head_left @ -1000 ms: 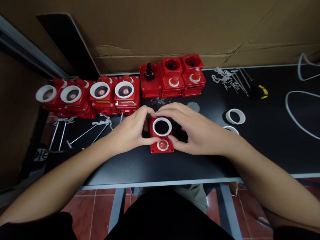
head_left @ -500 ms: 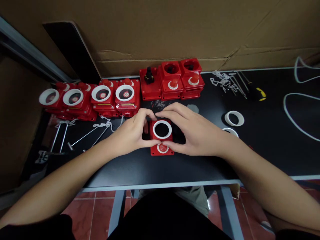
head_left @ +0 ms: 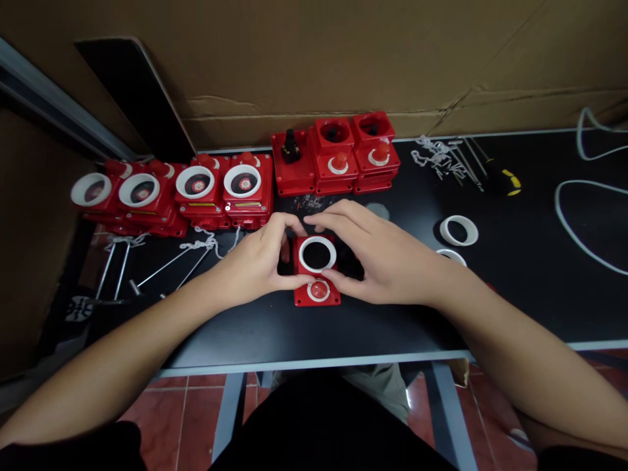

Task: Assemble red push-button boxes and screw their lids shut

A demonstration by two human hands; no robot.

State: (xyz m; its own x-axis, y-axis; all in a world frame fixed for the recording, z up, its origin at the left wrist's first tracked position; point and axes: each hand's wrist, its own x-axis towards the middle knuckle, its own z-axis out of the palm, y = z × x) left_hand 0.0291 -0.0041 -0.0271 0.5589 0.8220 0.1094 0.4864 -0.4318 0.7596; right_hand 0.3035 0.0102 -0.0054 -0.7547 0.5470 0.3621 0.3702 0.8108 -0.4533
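A small red housing [head_left: 300,297] with a round red button [head_left: 318,289] lies flat on the black tabletop before me. A white ring [head_left: 302,256] is seated on its raised part, around a dark round opening. My left hand [head_left: 265,258] wraps the left side, its thumb stretched along the front beside the ring and its fingers curled behind. From the right, my right hand [head_left: 375,255] arches over, thumb at the ring's front edge and fingers bent toward the back. Some fingertips are hidden.
Several finished-looking red alarm units [head_left: 248,199] with white rings stand at left. More red housings [head_left: 338,167] stand at the back. Loose white rings [head_left: 464,241], a screwdriver [head_left: 510,183], white chains [head_left: 429,147] and a pale cable [head_left: 559,216] lie at right. Small metal hammers [head_left: 161,268] lie at left.
My right thumb has slid up from near the button to the ring's front edge. The left hand keeps its place on the housing, and the view has shifted slightly.
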